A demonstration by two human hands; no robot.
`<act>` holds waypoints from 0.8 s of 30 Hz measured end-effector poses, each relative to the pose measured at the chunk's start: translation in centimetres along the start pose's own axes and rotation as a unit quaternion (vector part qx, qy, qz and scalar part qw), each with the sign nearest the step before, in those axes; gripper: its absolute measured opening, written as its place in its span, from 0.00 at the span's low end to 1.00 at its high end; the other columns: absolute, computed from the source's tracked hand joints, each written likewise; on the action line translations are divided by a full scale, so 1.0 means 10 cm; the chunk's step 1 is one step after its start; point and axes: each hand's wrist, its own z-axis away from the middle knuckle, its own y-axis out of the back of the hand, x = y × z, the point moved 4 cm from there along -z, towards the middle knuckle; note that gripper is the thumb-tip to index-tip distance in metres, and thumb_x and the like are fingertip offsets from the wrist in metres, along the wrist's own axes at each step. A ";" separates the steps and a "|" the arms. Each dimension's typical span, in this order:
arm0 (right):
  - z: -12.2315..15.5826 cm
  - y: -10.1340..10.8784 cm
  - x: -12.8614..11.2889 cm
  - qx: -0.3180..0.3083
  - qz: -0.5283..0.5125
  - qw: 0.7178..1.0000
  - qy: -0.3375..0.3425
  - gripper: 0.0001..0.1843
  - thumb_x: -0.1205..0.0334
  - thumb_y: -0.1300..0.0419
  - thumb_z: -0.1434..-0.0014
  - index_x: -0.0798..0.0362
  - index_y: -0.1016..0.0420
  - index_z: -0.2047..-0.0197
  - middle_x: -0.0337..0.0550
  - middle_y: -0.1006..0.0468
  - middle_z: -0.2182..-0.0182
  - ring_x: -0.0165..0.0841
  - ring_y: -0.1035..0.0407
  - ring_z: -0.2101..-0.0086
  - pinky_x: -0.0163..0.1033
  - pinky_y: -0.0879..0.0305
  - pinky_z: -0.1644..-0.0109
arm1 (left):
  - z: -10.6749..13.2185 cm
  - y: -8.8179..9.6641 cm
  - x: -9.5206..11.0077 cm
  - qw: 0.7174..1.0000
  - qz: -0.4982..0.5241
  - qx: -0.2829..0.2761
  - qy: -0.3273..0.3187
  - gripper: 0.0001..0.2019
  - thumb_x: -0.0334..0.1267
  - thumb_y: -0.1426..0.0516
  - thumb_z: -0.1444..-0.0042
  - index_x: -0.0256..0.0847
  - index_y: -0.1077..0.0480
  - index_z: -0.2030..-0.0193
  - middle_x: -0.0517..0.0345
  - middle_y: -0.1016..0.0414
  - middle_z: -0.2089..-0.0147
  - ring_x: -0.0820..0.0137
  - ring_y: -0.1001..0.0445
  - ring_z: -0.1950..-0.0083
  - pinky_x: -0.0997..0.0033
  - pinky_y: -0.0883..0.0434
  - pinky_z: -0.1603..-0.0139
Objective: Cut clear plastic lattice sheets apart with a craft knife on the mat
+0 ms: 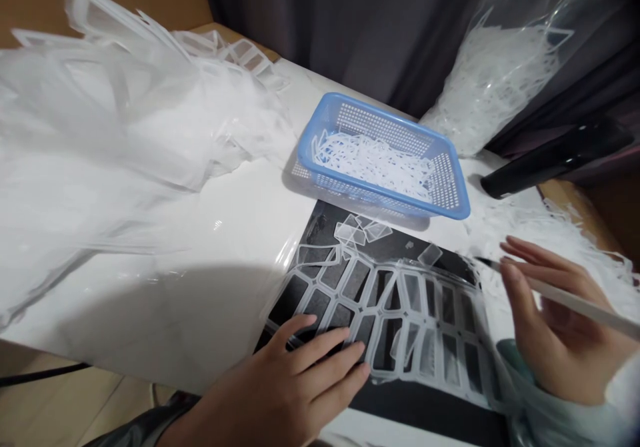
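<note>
Head view — left hand (280, 387) spread open on clear plastic lattice (387, 307). Right hand (555, 320) clamps a white-handled pick (575, 299) — tip just off the lattice's edge.

A glossy white table (165, 300) with a wooden edge carries a large heap of clear plastic offcuts (100, 114) on the left. Toward the far side sits a blue perforated plastic basket (385, 197) holding white scraps. Near it, to the right, lies a black mat (425, 420) under a clear plastic lattice (400, 320). A bagged mass of scraps (495, 87) and a black cylindrical object (555, 160) lie far right, beside loose white shreds (550, 234).
</note>
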 end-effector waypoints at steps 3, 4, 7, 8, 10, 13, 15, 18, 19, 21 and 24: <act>0.02 -0.13 -0.01 -0.099 -0.132 0.984 -0.066 0.05 0.67 0.37 0.35 0.48 0.21 0.63 0.46 0.20 0.58 0.43 0.24 0.54 0.47 0.27 0.50 | 0.00 0.01 0.00 1.000 0.012 0.009 0.012 0.14 0.41 0.49 0.29 0.51 0.28 0.42 0.70 0.25 0.41 0.70 0.33 0.41 0.61 0.43 0.43; 0.04 -0.19 -0.04 -0.148 -0.161 0.974 -0.064 0.05 0.67 0.38 0.35 0.49 0.22 0.63 0.46 0.20 0.59 0.41 0.24 0.56 0.44 0.26 0.53 | 0.00 0.01 0.00 1.000 0.018 0.009 0.016 0.13 0.40 0.49 0.30 0.51 0.28 0.42 0.69 0.24 0.44 0.70 0.32 0.44 0.62 0.43 0.44; 0.14 -0.32 -0.12 -0.231 -0.211 0.948 -0.053 0.05 0.67 0.39 0.34 0.49 0.22 0.62 0.44 0.19 0.61 0.38 0.23 0.58 0.39 0.25 0.55 | 0.02 -0.01 0.00 0.999 0.031 0.002 0.034 0.15 0.45 0.44 0.33 0.48 0.29 0.42 0.64 0.22 0.52 0.68 0.30 0.52 0.62 0.43 0.50; 0.17 -0.35 -0.13 -0.244 -0.222 0.942 -0.055 0.05 0.68 0.39 0.34 0.49 0.23 0.61 0.43 0.19 0.60 0.37 0.22 0.58 0.38 0.25 0.55 | 0.03 -0.02 0.00 0.999 0.034 -0.002 0.042 0.17 0.48 0.42 0.34 0.48 0.29 0.41 0.63 0.22 0.54 0.68 0.30 0.54 0.62 0.43 0.52; 0.23 -0.41 -0.14 -0.262 -0.241 0.932 -0.062 0.05 0.68 0.39 0.34 0.50 0.23 0.59 0.43 0.18 0.59 0.35 0.23 0.57 0.37 0.26 0.52 | 0.06 -0.03 0.00 0.997 0.036 -0.004 0.065 0.24 0.55 0.40 0.38 0.48 0.30 0.40 0.64 0.23 0.56 0.68 0.30 0.56 0.62 0.44 0.53; 0.27 -0.46 -0.15 -0.267 -0.258 0.926 -0.073 0.05 0.69 0.39 0.33 0.50 0.22 0.59 0.42 0.18 0.59 0.34 0.22 0.56 0.35 0.26 0.51 | 0.08 -0.01 -0.03 0.994 0.044 0.026 0.093 0.26 0.61 0.40 0.40 0.51 0.29 0.41 0.65 0.22 0.53 0.69 0.30 0.53 0.63 0.44 0.49; 0.27 -0.48 -0.15 -0.265 -0.260 0.926 -0.071 0.05 0.69 0.39 0.34 0.50 0.22 0.60 0.42 0.18 0.59 0.34 0.22 0.56 0.35 0.26 0.51 | 0.07 0.02 -0.04 0.994 0.038 0.047 0.093 0.26 0.62 0.43 0.38 0.50 0.29 0.40 0.64 0.23 0.45 0.68 0.31 0.47 0.64 0.44 0.45; 0.27 -0.48 -0.16 -0.272 -0.258 0.925 -0.058 0.05 0.69 0.39 0.34 0.50 0.22 0.58 0.43 0.18 0.59 0.34 0.22 0.56 0.36 0.26 0.51 | -0.04 0.05 0.02 0.998 -0.001 0.037 0.045 0.23 0.56 0.48 0.32 0.47 0.29 0.38 0.63 0.30 0.34 0.66 0.38 0.35 0.64 0.44 0.39; 0.27 -0.48 -0.16 -0.275 -0.259 0.924 -0.053 0.05 0.69 0.39 0.34 0.50 0.22 0.58 0.44 0.18 0.59 0.35 0.22 0.56 0.37 0.25 0.51 | -0.09 0.05 0.06 0.999 -0.012 0.032 0.022 0.23 0.54 0.50 0.30 0.45 0.30 0.38 0.63 0.32 0.32 0.66 0.41 0.33 0.64 0.44 0.38; 0.27 -0.48 -0.17 -0.274 -0.265 0.923 -0.044 0.06 0.70 0.39 0.34 0.51 0.22 0.58 0.45 0.18 0.59 0.36 0.22 0.56 0.38 0.24 0.51 | -0.20 0.04 0.13 0.999 -0.021 0.028 -0.011 0.24 0.53 0.52 0.29 0.41 0.31 0.36 0.59 0.34 0.30 0.65 0.44 0.29 0.62 0.44 0.35; 0.26 -0.47 -0.18 -0.263 -0.275 0.924 -0.041 0.06 0.70 0.39 0.34 0.50 0.21 0.58 0.45 0.17 0.59 0.37 0.21 0.56 0.39 0.24 0.51 | -0.34 -0.01 0.18 0.999 -0.008 0.032 0.003 0.30 0.56 0.53 0.30 0.35 0.33 0.35 0.51 0.35 0.30 0.61 0.44 0.28 0.59 0.46 0.31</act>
